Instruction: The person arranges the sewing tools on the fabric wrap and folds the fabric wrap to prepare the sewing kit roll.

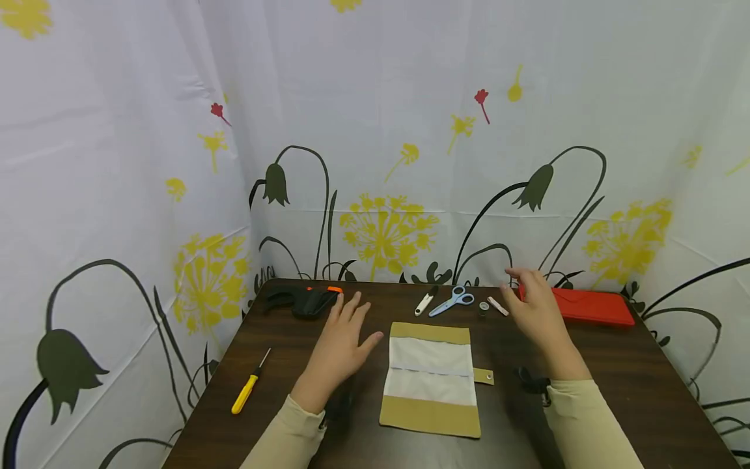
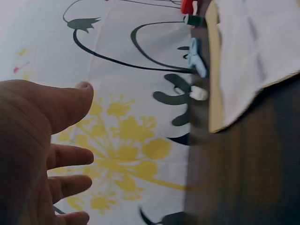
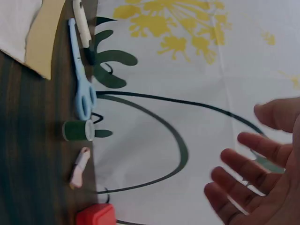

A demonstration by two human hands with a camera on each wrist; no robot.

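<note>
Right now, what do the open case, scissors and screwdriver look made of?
Case: probably matte fabric, tan at both ends; the white middle shows soft creases.
Scissors: probably smooth plastic handles; the blades look pale blue too, so plastic or coated metal, can't tell.
Screwdriver: likely smooth plastic handle, solid yellow and black; thin greyish shaft, presumably metal.

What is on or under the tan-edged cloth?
Nothing rests on the tan-edged cloth. Under it lies the dark table, visible around its edges; anything else beneath is covered.
</note>
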